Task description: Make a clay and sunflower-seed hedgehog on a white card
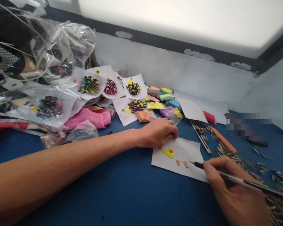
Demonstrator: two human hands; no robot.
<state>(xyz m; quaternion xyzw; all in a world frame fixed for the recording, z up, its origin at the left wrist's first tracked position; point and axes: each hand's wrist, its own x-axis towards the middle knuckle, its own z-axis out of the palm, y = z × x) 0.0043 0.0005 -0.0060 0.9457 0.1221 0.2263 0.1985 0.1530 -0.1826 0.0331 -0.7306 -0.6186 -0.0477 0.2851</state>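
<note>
My right hand (pixel 233 188) grips a pen (pixel 231 178) with a clear barrel and black grip, its tip touching the paper near the drawing's right end. On that white paper (pixel 165 161) is a hedgehog drawing (pixel 182 153) with short pencil-like strokes across its back. A yellow clay face (pixel 168 153) and two small orange clay feet (pixel 185 164) are stuck on it. My left hand (pixel 159 131) rests at the paper's upper left edge, fingers curled and pressed together. Its fingertips are hidden, so I cannot tell whether anything is inside.
Hedgehog pictures with seed spines (pixel 134 88) lie at the back left, some under clear plastic (pixel 68 44). Coloured clay packs (pixel 166 97) and a pink cloth (pixel 91 117) sit nearby. Sunflower seeds (pixel 247 166) spread across the right, beside an orange stick (pixel 223 138) and a metal strip (pixel 201 138).
</note>
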